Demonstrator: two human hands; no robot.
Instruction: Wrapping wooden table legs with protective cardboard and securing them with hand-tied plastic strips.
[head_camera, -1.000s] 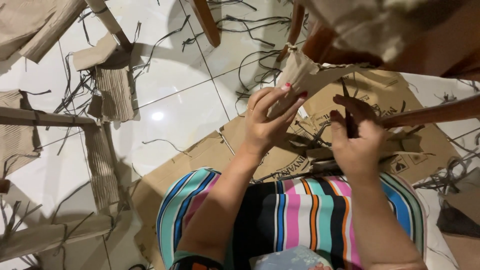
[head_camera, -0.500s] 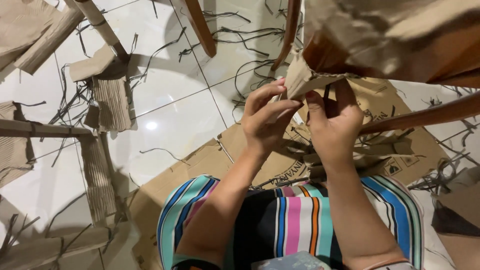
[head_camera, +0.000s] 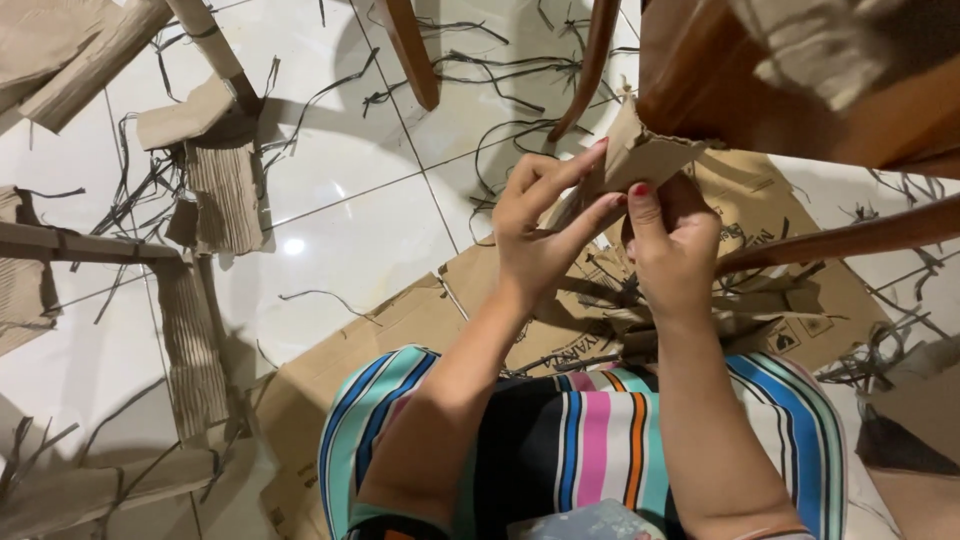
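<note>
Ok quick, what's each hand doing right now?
Left hand: closed, pinching the brown cardboard piece between fingers and thumb.
Right hand: closed on the same cardboard piece from below.

Cardboard scraps (head_camera: 225, 190) on white tiled floor (head_camera: 340, 230)

Torn corrugated strips (head_camera: 225, 195) and thin dark shreds (head_camera: 520, 130) litter a glossy white tiled floor (head_camera: 340, 230). A flattened cardboard sheet (head_camera: 790, 300) lies beneath what appear to be wooden chair legs (head_camera: 410, 50); striped fabric (head_camera: 590, 440) fills the foreground.
</note>
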